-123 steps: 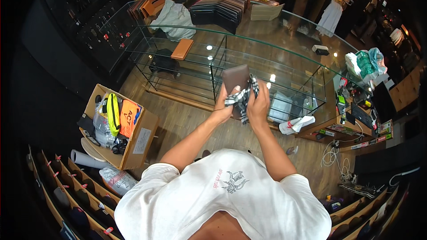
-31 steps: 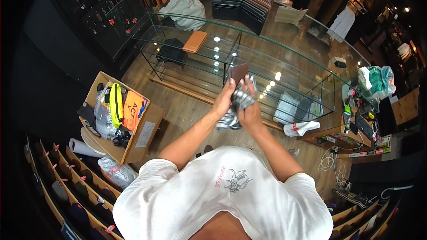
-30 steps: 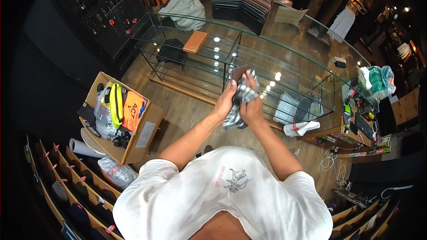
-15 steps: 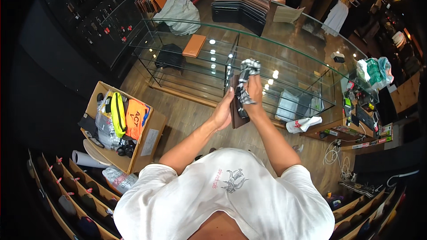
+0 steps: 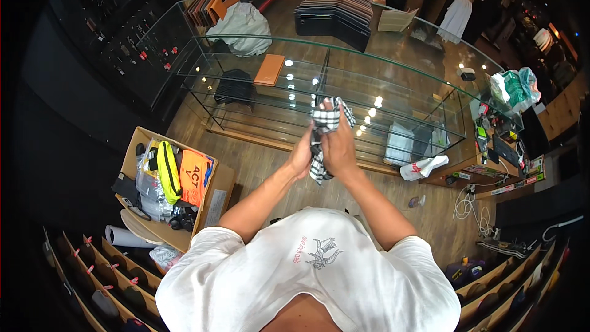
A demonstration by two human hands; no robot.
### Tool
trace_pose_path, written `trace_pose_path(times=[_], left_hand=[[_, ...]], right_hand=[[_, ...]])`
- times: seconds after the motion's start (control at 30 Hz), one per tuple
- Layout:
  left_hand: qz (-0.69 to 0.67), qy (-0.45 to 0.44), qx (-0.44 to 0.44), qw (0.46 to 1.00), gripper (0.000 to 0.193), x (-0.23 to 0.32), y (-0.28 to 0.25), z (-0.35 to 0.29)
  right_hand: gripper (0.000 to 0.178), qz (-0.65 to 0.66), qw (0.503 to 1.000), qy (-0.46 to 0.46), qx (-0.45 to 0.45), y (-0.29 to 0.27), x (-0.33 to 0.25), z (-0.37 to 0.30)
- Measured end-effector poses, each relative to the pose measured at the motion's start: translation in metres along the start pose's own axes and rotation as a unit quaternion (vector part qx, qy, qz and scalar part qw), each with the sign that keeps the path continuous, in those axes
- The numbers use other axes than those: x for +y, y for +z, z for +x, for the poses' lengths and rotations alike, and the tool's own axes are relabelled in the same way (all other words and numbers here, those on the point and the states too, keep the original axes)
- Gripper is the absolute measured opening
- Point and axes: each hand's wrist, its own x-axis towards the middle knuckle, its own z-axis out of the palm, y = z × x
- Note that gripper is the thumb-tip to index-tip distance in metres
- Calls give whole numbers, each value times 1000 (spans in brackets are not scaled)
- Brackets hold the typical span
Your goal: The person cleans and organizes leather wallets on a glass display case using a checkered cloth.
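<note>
From the head view, the person's two bare hands are meeting in front of the glass counter [image 5: 418, 55], with a black-and-white checked cloth [image 5: 327, 122] bunching up between them. The right hand [image 5: 339, 147] is gripping the cloth, its fingers closing over the upper folds, while a loose end is hanging below between the wrists. The left hand [image 5: 300, 155] is staying close alongside, thumb side facing the cloth; its fingers are hiding behind it, so whether they are holding anything cannot be told. Something dark is showing in the narrow gap between the hands, too covered to make out. Beyond them, an orange-brown wallet [image 5: 269, 70] is lying on a shelf inside the counter, near a black bundle [image 5: 234, 88]. On the counter's top, a long row of wallets [image 5: 335, 15] is standing near the far edge, and a pale crumpled cloth [image 5: 243, 29] is resting beside a smaller row of brown wallets [image 5: 212, 5]. To the left, an open cardboard box [image 5: 216, 200] is holding a neon yellow pouch [image 5: 167, 172] and an orange bag [image 5: 194, 178], which are lying side by side.
</note>
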Motion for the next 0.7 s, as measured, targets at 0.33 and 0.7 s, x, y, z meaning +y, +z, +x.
trace_pose_path(times=[0.33,0.7], left_hand=[[-4,-8,-85,996,52,-3,21,10],[86,92,6,992,46,-29,16,38]], right_hand=[[29,-7,991,105,81,-7,25,-6],[47,9,999,-39,8,-44,21,-7]])
